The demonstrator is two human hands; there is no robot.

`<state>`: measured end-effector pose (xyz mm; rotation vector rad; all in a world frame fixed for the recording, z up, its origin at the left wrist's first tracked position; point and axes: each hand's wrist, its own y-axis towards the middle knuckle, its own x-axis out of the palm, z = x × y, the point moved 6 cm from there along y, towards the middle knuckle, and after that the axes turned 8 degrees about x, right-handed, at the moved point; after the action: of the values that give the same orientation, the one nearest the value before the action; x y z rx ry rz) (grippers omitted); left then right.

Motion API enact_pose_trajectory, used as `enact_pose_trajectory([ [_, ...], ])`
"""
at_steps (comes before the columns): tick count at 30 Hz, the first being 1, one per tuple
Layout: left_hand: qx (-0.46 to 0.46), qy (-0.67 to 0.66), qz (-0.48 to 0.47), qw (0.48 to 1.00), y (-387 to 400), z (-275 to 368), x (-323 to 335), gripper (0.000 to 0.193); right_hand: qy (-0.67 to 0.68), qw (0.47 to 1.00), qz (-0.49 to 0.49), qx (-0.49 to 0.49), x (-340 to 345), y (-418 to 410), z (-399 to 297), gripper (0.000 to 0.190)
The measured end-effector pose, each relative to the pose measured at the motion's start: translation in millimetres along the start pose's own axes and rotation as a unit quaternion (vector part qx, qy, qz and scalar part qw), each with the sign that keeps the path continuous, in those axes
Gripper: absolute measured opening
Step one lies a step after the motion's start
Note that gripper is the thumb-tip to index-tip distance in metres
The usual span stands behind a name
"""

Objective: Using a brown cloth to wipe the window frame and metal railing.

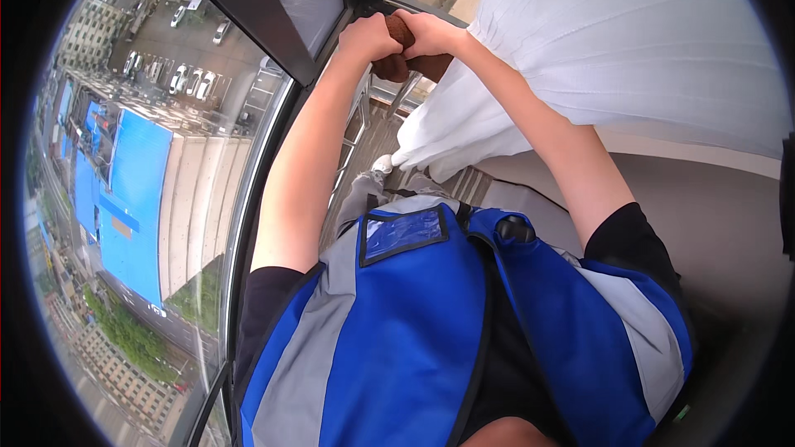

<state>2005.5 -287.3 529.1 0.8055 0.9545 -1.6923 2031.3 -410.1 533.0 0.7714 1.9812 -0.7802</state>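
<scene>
My left hand (372,37) and my right hand (431,34) grip a brown cloth (399,31) between them, close to the corner of the window frame. The cloth is bunched between the fingers, and part of it hangs below the hands. Just to the right, a white sheer curtain (577,43) spreads from the upper right down towards the floor. Below the hands stand light metal rails (357,130), partly hidden by my forearm.
A tall glass window (205,198) with a dark frame (242,6) runs along the left, high above parked cars and buildings. A white shoe (382,164) shows on the striped floor (366,143). A grey surface (702,211) lies at the right.
</scene>
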Motion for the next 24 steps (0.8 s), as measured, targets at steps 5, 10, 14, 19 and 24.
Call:
enact_pose_trajectory([
  [5,-0.064,-0.033,0.044,0.996,-33.9,-16.2,-0.9,0.062,-0.038,0.995,0.03,-0.088,3.4,5.5,-26.9,0.08],
  [10,-0.142,-0.054,0.037,0.988,-98.8,-39.8,5.4,0.061,-0.123,0.951,0.006,-0.285,25.8,13.0,-99.3,0.06],
  [14,-0.221,-0.044,0.036,0.974,-178.3,-65.1,4.7,0.057,-0.142,0.924,-0.129,-0.331,72.8,4.3,-165.3,0.058],
  [19,-0.196,-0.361,-0.069,0.909,-197.0,-94.1,31.2,0.05,-0.245,0.866,-0.395,-0.185,106.1,26.3,-182.2,0.051],
  [24,-0.194,-0.561,-0.122,0.796,-185.7,-95.6,60.3,0.046,-0.177,0.727,-0.664,-0.019,129.3,31.1,-155.2,0.047],
])
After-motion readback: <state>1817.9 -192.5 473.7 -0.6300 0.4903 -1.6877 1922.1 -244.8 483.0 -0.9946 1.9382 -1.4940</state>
